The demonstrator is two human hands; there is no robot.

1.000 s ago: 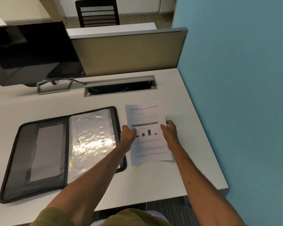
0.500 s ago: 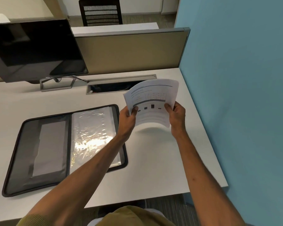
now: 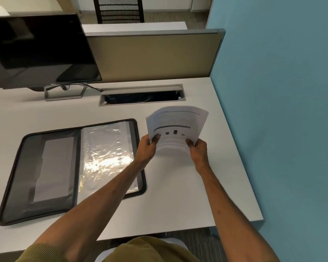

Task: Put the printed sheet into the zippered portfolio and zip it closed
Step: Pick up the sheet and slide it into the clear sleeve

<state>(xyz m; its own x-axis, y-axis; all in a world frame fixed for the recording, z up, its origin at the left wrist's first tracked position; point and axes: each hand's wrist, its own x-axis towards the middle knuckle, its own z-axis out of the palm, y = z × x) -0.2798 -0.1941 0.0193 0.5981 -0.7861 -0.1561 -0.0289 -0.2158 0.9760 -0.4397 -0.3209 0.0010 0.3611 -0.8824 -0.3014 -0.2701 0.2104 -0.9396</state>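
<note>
The printed sheet (image 3: pixel 175 123), white with a table and small dark bars, is held up off the desk and bowed, to the right of the portfolio. My left hand (image 3: pixel 147 148) pinches its lower left edge and my right hand (image 3: pixel 197 150) grips its lower right edge. The black zippered portfolio (image 3: pixel 51 167) lies open flat on the white desk, left of the sheet. Its left half is a grey mesh pocket, its right half holds shiny clear sleeves (image 3: pixel 104 157). My left forearm crosses the portfolio's lower right corner.
A dark monitor (image 3: pixel 38 52) on a metal stand is at the back left. An open cable tray (image 3: pixel 142 96) is set into the white desk (image 3: pixel 178 201) behind the sheet. A beige partition (image 3: pixel 151 53) runs along the back, a blue wall (image 3: pixel 273 110) along the right.
Both hands lifted the sheet from flat on the desk a second ago; it now hangs bowed in the air and has come slightly lower and nearer since half a second ago.
</note>
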